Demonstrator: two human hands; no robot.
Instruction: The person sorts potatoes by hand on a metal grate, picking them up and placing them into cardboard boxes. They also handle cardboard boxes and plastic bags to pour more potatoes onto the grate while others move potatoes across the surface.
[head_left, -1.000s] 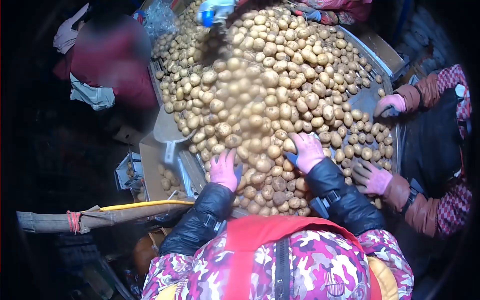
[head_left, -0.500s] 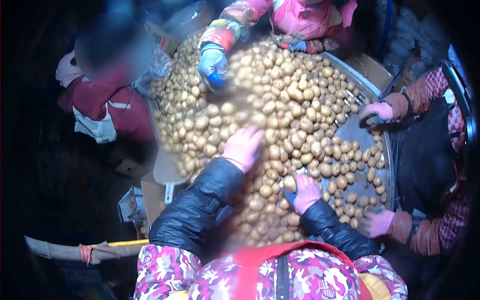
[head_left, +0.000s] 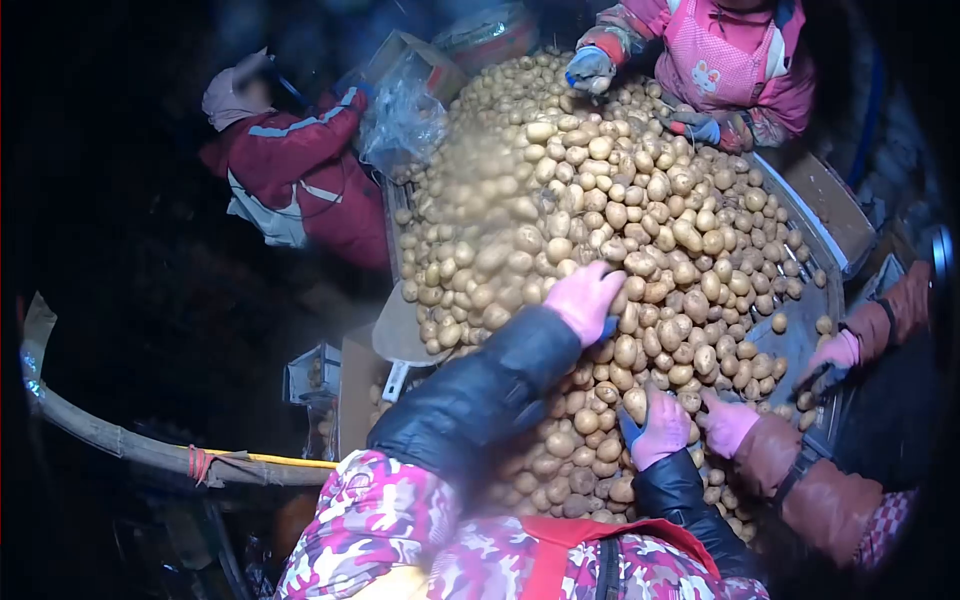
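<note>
A large heap of potatoes (head_left: 690, 235) fills the work surface in front of me. My left hand (head_left: 585, 300), in a pink glove with a blue palm, reaches over the middle of the heap. Its fingers are apart and rest against the potatoes, and part of the palm side is hidden. Lower and to the right, my right hand (head_left: 663, 430), gloved the same way, has a potato (head_left: 635, 404) between thumb and fingers. A co-worker's pink-gloved hand (head_left: 730, 422) touches potatoes just right of it.
Another hand (head_left: 832, 358) of that co-worker is at the right edge. Across the heap, a person in pink (head_left: 715, 60) has both gloved hands over potatoes. At left stand a person in maroon (head_left: 300, 170), a plastic bag (head_left: 400, 120) and a white scoop (head_left: 402, 325). A cardboard box (head_left: 355, 390) is below.
The view has shifted, so the heap sits further right. The far worker's hand has drawn back, and the right-hand co-worker's lower hand is now close beside my right hand.
</note>
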